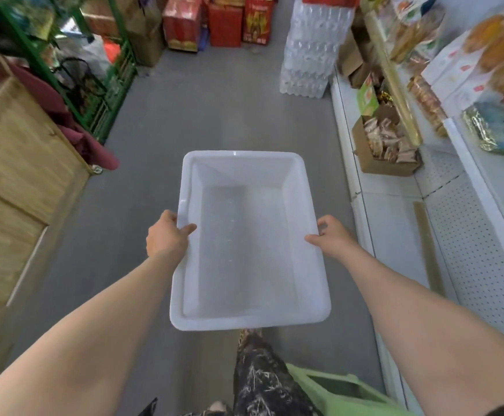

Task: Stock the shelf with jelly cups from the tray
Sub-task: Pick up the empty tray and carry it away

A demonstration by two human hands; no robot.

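Observation:
A white plastic tray [246, 321] hangs in the air over the grey aisle floor, held level in front of me. Nothing lies inside it; no jelly cups show. My left hand [168, 235] grips the tray's left rim, thumb curled over the edge. My right hand [330, 237] grips the right rim the same way. The white shelf unit [467, 235] runs along my right side, its lower pegboard level bare beside the tray.
A cardboard box of snack packets [386, 145] sits on the shelf's lower level, bagged goods above it. Stacked water-bottle packs [314, 46] and red cartons [223, 22] stand at the aisle's far end. A wooden counter [13, 175] and green rack [100, 85] line the left. A green stool [344, 391] is near my leg.

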